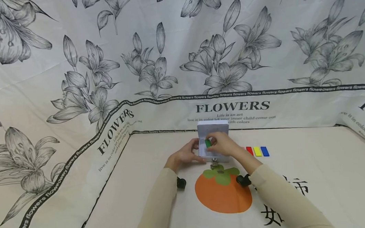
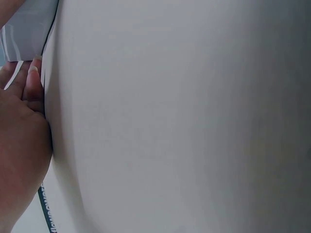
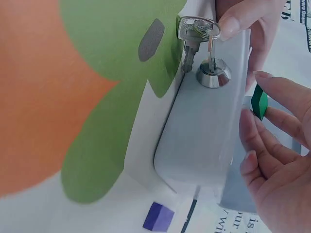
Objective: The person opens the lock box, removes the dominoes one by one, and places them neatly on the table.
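A pale grey metal lock box (image 1: 215,158) stands on the tablecloth with its lid (image 1: 212,127) raised. At the front, a key (image 3: 212,53) sits in its round lock, and a second key (image 3: 189,54) hangs from the ring. My left hand (image 1: 187,151) holds the box by its left side, thumb toward the front. Between thumb and fingertips, my right hand (image 1: 222,143) pinches a small green block (image 3: 260,102) over the open box. The box's inside is mostly hidden by the right hand.
Right of the box lie a red block (image 1: 249,150), a yellow block (image 1: 257,151) and a blue block (image 1: 265,151). A purple block (image 3: 159,217) lies beside the box in the right wrist view. The cloth has a printed orange persimmon (image 1: 223,196); a flowered curtain (image 1: 232,111) stands behind.
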Available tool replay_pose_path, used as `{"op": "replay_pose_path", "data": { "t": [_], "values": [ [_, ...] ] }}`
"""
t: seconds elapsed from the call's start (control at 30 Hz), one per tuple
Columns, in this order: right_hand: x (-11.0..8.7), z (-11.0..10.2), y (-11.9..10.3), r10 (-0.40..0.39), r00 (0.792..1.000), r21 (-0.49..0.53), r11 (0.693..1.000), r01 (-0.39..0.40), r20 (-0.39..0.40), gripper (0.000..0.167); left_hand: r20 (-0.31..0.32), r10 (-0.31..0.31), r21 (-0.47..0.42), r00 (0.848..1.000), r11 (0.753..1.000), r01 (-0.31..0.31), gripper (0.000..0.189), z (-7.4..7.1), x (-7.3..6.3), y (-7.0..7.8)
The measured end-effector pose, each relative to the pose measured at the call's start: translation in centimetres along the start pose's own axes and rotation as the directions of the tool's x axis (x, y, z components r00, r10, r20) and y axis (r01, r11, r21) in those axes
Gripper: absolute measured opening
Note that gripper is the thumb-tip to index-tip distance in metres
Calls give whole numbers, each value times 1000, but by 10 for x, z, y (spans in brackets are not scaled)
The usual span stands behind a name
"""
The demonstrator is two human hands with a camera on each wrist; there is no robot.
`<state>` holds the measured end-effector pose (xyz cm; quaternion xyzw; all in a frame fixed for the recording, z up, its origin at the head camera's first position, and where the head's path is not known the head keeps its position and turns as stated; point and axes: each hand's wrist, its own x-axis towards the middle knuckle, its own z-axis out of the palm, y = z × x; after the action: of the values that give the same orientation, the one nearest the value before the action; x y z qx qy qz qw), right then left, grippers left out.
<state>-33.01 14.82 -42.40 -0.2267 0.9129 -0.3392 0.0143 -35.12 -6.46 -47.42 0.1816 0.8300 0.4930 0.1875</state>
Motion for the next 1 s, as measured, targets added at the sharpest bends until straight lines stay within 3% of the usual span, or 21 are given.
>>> {"op": "replay_pose_path", "data": {
  "t": [0.5,1.0],
  "values": [
    [-25,-19,2,-23,999,6,1000,23,-29,42,-1,-5,5,1000,1000,5,99,-1,1,1],
    [-47,-32,24,29,999,9,1000,-28,-22,42,5,-11,-10,1000,1000,11,101,-1,2,0]
  ]
}}
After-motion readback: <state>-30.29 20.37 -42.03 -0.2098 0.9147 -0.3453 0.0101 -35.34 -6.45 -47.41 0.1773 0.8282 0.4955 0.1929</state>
